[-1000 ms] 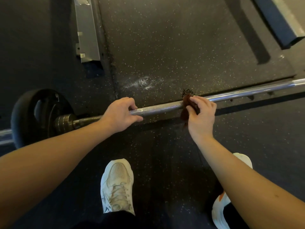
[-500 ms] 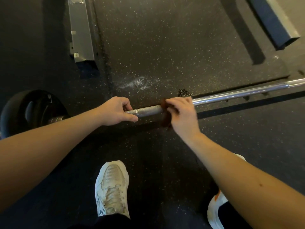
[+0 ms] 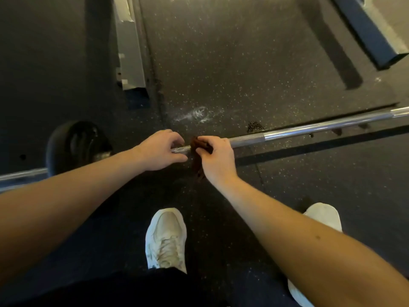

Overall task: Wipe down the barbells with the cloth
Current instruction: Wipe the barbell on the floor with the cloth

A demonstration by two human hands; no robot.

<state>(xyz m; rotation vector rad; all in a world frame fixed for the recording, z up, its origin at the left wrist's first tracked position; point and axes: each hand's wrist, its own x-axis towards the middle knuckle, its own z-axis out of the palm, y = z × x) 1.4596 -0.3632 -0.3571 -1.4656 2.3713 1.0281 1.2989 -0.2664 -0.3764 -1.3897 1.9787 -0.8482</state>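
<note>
The barbell (image 3: 309, 127) lies on the speckled rubber floor (image 3: 254, 63), running from 9 o'clock to 3 o'clock. The right hand (image 3: 218, 158) grips the brown cloth (image 3: 197, 165) round the bar at centre, fingers pressed together, with a tail of cloth hanging below. Just beside it toward 9 o'clock, the left hand (image 3: 159, 149) curls its fingers over the bar. A black weight plate (image 3: 73, 145) sits at 9. A chalk smear (image 3: 197, 114) lies at 12, a grey metal rail (image 3: 130, 52) at 11, a dark beam (image 3: 365, 32) at 1, and white shoes (image 3: 166, 238) at 6
</note>
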